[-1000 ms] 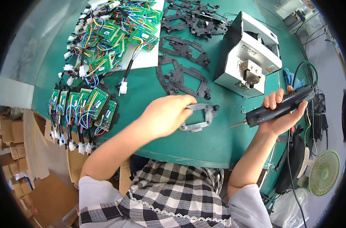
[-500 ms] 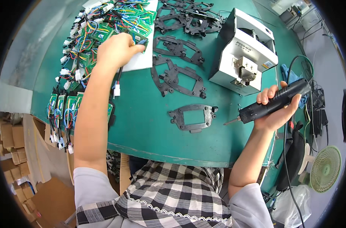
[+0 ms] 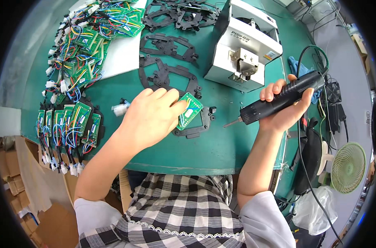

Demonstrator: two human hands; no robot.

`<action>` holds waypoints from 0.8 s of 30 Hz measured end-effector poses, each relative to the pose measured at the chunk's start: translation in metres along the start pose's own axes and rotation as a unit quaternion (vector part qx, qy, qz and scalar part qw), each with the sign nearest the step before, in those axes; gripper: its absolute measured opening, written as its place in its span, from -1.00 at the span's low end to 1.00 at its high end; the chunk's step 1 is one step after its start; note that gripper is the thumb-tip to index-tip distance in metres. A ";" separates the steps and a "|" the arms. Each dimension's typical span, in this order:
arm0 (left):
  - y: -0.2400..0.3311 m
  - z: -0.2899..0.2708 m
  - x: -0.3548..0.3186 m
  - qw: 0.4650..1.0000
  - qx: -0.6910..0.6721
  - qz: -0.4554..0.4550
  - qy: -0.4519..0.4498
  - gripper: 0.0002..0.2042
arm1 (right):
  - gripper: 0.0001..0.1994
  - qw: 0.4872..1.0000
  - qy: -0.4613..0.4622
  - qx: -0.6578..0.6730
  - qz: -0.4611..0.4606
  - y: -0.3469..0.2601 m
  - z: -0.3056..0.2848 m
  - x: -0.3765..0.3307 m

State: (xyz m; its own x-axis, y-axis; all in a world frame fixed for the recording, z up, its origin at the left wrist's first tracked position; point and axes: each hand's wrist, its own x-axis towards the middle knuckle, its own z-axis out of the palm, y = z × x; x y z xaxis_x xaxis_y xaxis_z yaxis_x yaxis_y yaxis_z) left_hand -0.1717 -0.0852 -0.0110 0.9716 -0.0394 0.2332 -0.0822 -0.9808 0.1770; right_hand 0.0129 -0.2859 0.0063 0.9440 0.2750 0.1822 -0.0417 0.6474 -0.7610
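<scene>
My left hand [image 3: 153, 115] grips a small green circuit board [image 3: 190, 110] and sets it over a black plastic frame [image 3: 200, 126] lying on the green table [image 3: 221, 149]; the board's white connector [image 3: 119, 109] trails out behind my wrist. My right hand [image 3: 285, 105] holds a black electric screwdriver [image 3: 279, 99], its bit pointing left toward the frame, a short way off it. A cable runs from the screwdriver's rear end.
A white screw feeder box [image 3: 243, 47] stands behind the frame. Several loose black frames [image 3: 167, 58] lie at the back. Wired green boards are heaped at back left [image 3: 84, 37] and lined up at the left edge [image 3: 68, 124]. A small fan [image 3: 347, 167] stands at right.
My left hand came back from the board pile at back left carrying a green board and brought it onto the black frame. The right hand with the screwdriver has barely moved.
</scene>
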 end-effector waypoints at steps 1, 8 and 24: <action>0.005 0.000 0.000 1.000 0.002 -0.021 0.013 -0.67 | -0.46 1.000 0.002 0.005 -0.001 0.000 -0.001 0.000; 0.028 0.015 -0.003 0.993 0.024 -0.110 0.035 -0.41 | -0.43 0.997 0.021 -0.053 -0.054 -0.001 0.010 -0.003; 0.014 0.010 -0.009 0.972 -0.159 -0.118 0.127 -0.54 | -0.32 0.878 -0.111 -0.284 -0.368 -0.012 0.075 0.043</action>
State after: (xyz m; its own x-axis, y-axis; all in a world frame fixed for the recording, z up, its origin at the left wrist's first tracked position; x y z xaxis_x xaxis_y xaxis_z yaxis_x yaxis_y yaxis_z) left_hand -0.1789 -0.1005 -0.0204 0.8890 0.2677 0.3715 0.0330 -0.8466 0.5313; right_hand 0.0298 -0.2287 0.0702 0.5578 0.1029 0.8236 0.7825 0.2655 -0.5632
